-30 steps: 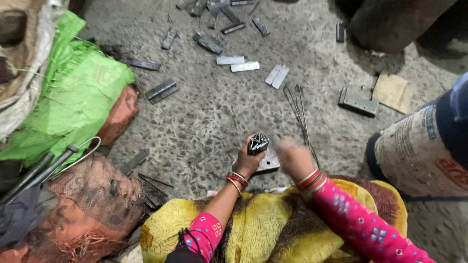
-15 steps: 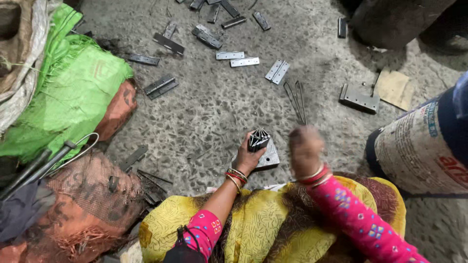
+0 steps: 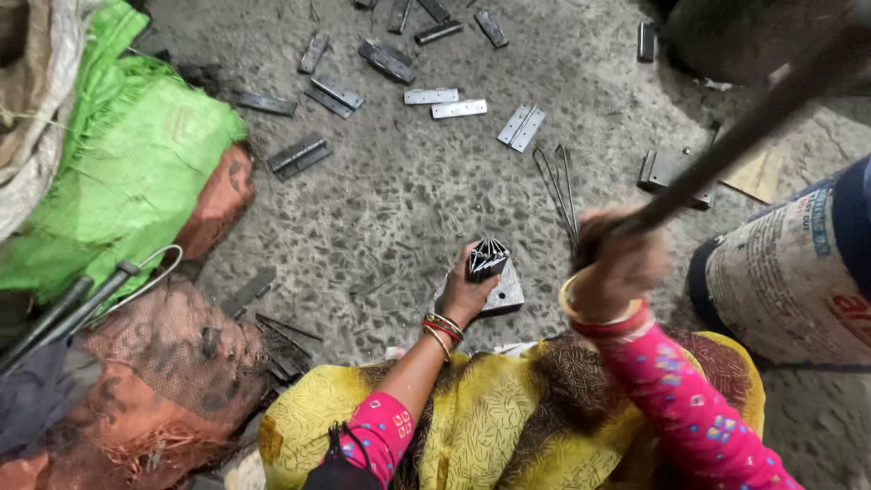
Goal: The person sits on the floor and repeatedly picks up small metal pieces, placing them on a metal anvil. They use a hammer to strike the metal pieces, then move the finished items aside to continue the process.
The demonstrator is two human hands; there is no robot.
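Observation:
My left hand [image 3: 464,295] grips a bundle of dark metal hinge pieces [image 3: 487,258], held upright on a flat steel block [image 3: 504,293] on the floor. My right hand [image 3: 617,263] is raised beside it, closed around the end of a long dark handle [image 3: 753,122] that slants up to the right and blurs out of view. Thin metal rods [image 3: 560,191] lie on the floor just beyond my right hand.
Several flat metal hinges [image 3: 458,109] lie scattered over the grey concrete floor. A green sack [image 3: 127,181] and an orange mesh sack [image 3: 145,390] lie at the left. A printed sack [image 3: 798,272] stands at the right. A dark metal bracket [image 3: 671,177] lies near it.
My right hand has lifted from beside the block and now swings a long handle upward to the right. My left hand stays on the hinge bundle.

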